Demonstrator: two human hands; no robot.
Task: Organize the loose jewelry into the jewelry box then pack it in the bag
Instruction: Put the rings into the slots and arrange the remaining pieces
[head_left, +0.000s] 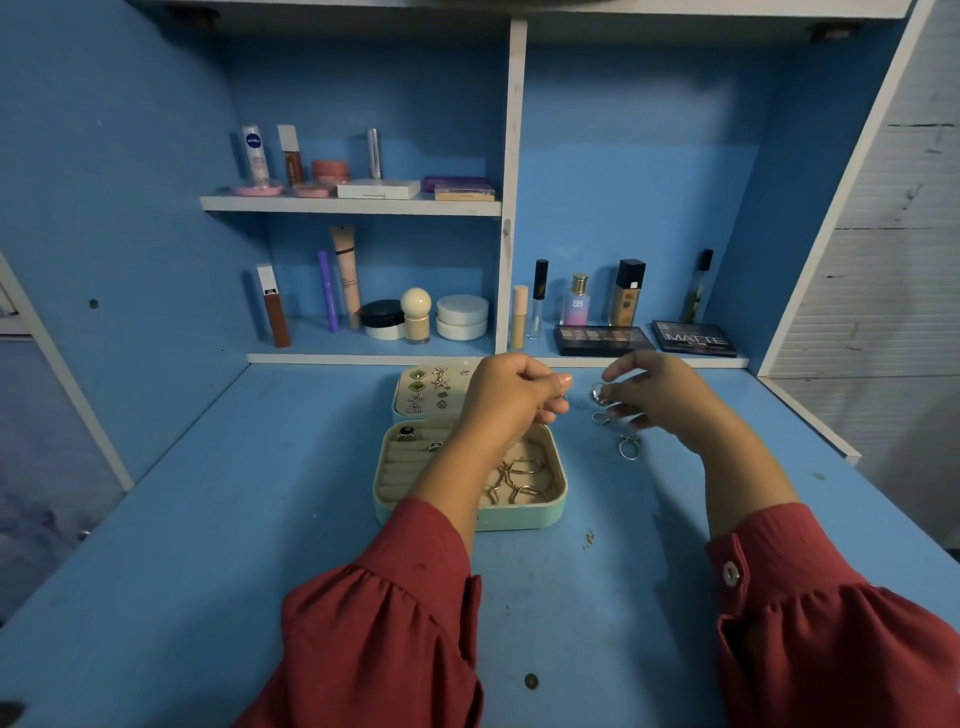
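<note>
An open mint-green jewelry box (519, 519) lies on the blue desk, its lid (410, 384) flipped back and studded with several earrings. Gold hoops (519, 480) lie in its right compartment, and a dark-stoned ring (407, 432) sits in the ring rolls at the left. My left hand (511, 397) hovers above the box with curled fingers, pinching a tiny piece of jewelry (563, 397) at its thumb tip. My right hand (657, 392) holds a silver earring (598, 393) in its fingertips. Loose silver earrings (626, 446) lie on the desk below that hand.
The shelf (363, 205) and the ledge at the back carry cosmetics: tubes, jars, bottles and eyeshadow palettes (602, 339). A small dark coin-like spot (530, 680) lies near the front edge. No bag is in view.
</note>
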